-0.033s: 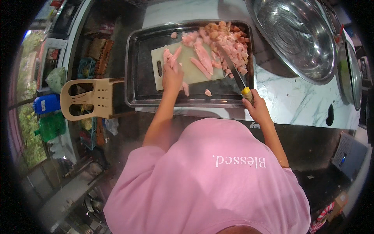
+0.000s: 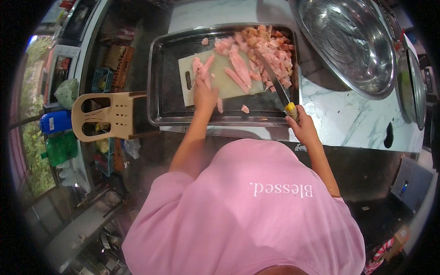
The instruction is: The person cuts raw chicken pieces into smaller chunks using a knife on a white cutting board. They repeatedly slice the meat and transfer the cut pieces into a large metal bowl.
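My left hand (image 2: 204,94) grips pale pink raw meat strips (image 2: 202,68) over the left part of the cream cutting board (image 2: 187,96). The board lies in a dark metal tray (image 2: 161,91). More long strips (image 2: 236,75) rest on its middle. A pile of chopped meat (image 2: 270,52) fills the tray's upper right corner. My right hand (image 2: 300,123) is closed round the yellow-banded handle of a long knife (image 2: 276,82), whose blade points up-left onto that pile. A stray small piece (image 2: 245,108) sits near the tray's front.
A large steel basin (image 2: 348,43) and a lidded round vessel (image 2: 412,89) stand right of the tray on the marble-patterned table (image 2: 343,123). At left are a beige plastic chair (image 2: 94,117), crates (image 2: 101,80), a blue container (image 2: 55,122) and a green bottle (image 2: 62,149).
My left hand has shifted slightly to the right with the meat in its fingers. My right hand and the knife have barely moved.
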